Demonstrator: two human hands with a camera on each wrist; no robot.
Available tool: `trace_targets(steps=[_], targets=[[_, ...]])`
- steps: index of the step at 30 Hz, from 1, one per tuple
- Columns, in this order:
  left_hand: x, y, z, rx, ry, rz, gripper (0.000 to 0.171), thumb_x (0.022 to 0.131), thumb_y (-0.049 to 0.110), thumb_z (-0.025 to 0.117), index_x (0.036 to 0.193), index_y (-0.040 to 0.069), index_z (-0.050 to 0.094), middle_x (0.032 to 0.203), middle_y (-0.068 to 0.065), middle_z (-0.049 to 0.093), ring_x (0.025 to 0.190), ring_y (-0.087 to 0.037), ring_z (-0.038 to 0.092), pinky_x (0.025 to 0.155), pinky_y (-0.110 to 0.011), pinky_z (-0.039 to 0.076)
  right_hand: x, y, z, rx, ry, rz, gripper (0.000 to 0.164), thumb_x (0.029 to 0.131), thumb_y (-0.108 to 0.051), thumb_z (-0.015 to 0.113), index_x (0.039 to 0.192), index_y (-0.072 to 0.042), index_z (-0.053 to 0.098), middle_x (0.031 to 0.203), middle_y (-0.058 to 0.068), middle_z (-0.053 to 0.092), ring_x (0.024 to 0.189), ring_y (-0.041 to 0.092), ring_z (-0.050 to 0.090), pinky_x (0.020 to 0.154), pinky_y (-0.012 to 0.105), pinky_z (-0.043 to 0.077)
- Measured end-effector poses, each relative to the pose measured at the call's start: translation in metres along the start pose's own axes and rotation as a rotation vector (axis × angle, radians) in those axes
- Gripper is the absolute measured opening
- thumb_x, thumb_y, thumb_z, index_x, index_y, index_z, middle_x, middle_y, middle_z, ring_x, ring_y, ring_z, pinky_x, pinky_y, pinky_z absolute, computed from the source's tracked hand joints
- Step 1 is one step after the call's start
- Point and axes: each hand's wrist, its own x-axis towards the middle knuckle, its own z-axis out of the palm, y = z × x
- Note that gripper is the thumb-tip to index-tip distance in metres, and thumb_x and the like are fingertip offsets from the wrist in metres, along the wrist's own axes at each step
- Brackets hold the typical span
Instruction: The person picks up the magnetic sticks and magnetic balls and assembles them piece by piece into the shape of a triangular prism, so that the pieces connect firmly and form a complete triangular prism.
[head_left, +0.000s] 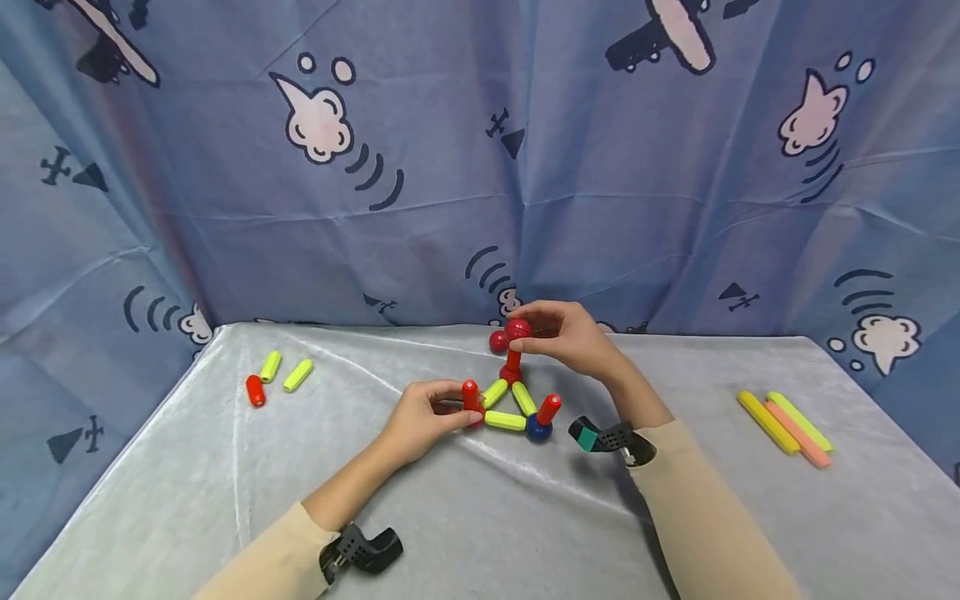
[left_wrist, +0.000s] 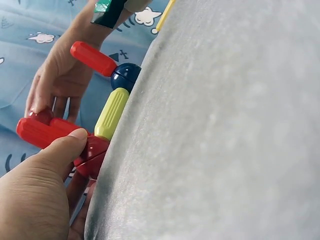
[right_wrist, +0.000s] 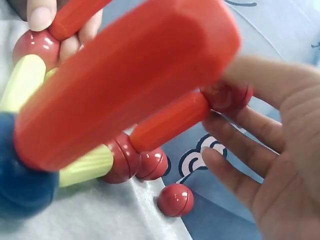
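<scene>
Head view: the frame stands on the surface, near the middle of its far edge. The left hand pinches the frame's left corner. The right hand pinches the top ball, seated on an upright rod. Short rods lie near the far left corner, sticks near the right edge

Left wrist view: the left thumb bears on the corner ball

Right wrist view: a separate ball rests at the far edge
</scene>
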Motion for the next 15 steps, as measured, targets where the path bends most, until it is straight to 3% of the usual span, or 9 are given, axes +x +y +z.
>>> trace_targets(steps=[4,8,15], targets=[[0.000,0.000,-0.001,0.003,0.003,0.013,0.031,0.083,0.013,0.083,0.112,0.005,0.075,0.106,-0.012,0.077,0.092,-0.018,0.072,0.085,-0.025,0.060,0.004,0.008,0.000,0.036,0.092,0.012,0.040,0.100,-0.028,0.065,0.132,-0.005,0.064,0.131,0.014,0.068,0.116,0.030,0.065,0.100,0.050,0.055],[0.000,0.000,-0.001,-0.005,0.003,0.011,0.031,0.083,0.013,0.083,0.112,0.005,0.075,0.106,-0.013,0.077,0.091,-0.017,0.072,0.083,-0.023,0.059,0.012,0.025,0.002,0.040,0.173,0.054,0.035,0.106,-0.027,0.054,0.132,-0.007,0.064,0.138,0.015,0.063,0.129,0.032,0.057,0.109,0.053,0.049],[0.000,0.001,-0.001,-0.007,0.001,-0.011,0.031,0.083,0.014,0.083,0.112,0.006,0.076,0.107,-0.012,0.077,0.091,-0.017,0.073,0.083,-0.024,0.060,0.020,0.054,0.014,-0.091,0.038,0.035,0.042,0.100,-0.008,0.059,0.142,-0.007,0.057,0.149,0.018,0.054,0.134,0.038,0.051,0.111,0.056,0.044]])
